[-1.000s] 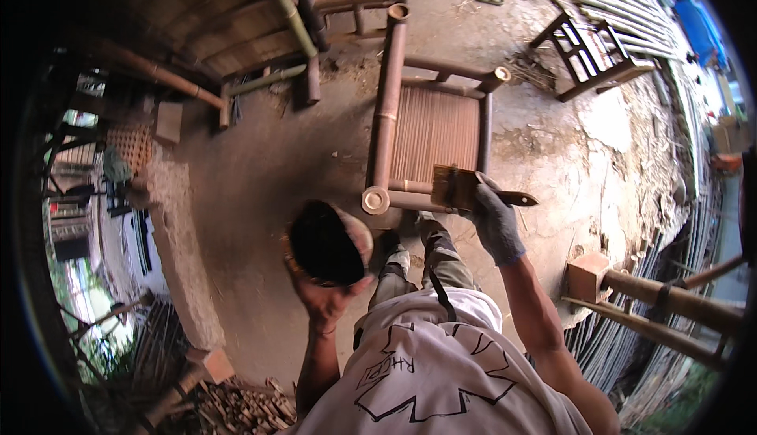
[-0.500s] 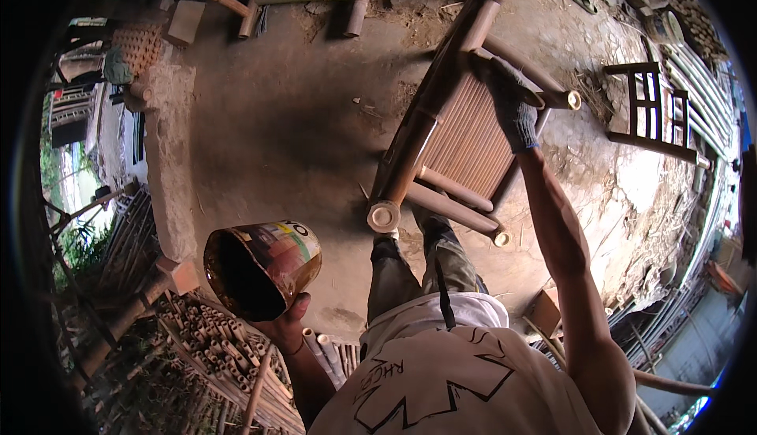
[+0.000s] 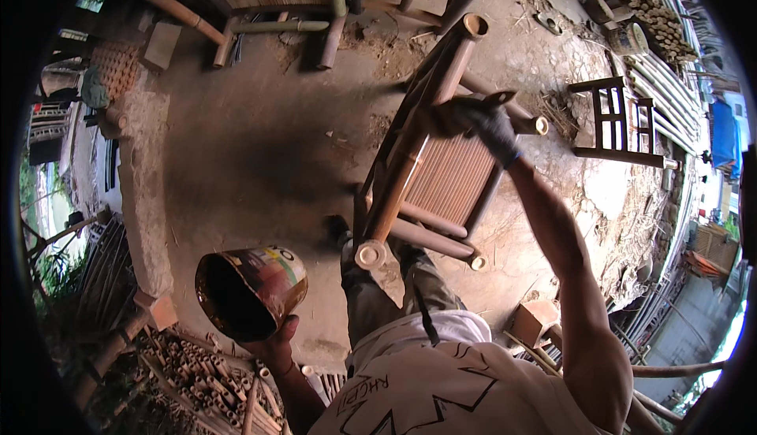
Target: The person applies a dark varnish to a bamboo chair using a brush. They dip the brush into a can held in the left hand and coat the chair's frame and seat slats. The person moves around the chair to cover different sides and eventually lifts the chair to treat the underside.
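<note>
The bare left hand grips a dark-stained round tin can from below, held low at the left. The dark-gloved right hand clasps a brush against the brown bamboo chair frame lying on the concrete floor.

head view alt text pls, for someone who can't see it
Seen from above, a person's gloved right hand holds a brush against a bamboo chair frame, while the bare left hand holds a stained paint can. Bamboo poles lie around the dirt yard.
</note>
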Demonstrator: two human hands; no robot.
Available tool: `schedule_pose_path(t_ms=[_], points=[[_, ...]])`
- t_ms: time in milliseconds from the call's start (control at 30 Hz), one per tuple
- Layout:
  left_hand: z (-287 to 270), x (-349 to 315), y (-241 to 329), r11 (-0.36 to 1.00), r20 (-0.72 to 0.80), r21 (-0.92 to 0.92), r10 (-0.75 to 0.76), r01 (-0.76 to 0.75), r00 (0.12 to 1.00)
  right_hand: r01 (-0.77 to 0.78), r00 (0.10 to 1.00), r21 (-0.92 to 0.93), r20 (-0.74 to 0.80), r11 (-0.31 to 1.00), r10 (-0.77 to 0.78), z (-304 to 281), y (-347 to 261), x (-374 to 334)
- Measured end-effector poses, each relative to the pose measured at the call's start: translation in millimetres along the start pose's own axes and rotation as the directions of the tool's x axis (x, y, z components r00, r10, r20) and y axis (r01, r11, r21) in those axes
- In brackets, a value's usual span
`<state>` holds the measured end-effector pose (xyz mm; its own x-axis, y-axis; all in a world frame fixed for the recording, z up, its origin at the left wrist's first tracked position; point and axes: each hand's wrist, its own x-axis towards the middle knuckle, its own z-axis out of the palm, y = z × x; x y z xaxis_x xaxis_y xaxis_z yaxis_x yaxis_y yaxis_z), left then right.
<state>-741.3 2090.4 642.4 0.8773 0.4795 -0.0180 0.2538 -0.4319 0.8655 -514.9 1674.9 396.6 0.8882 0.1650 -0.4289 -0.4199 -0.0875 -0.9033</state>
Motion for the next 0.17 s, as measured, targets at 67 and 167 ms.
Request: schedule_pose_path(t_ms=[67, 167], points=[[-14, 5, -14, 0.99, 0.044, 0.141, 0.005, -0.011, 0.999, 0.169, 0.976, -0.171, -0.108, 0.971, -0.189, -43, -3, 40], [-15, 9, -15, 0.981, 0.082, 0.184, -0.081, 0.065, 0.993, 0.072, 0.919, -0.466, -0.312, 0.882, -0.24, -65, -22, 82]])
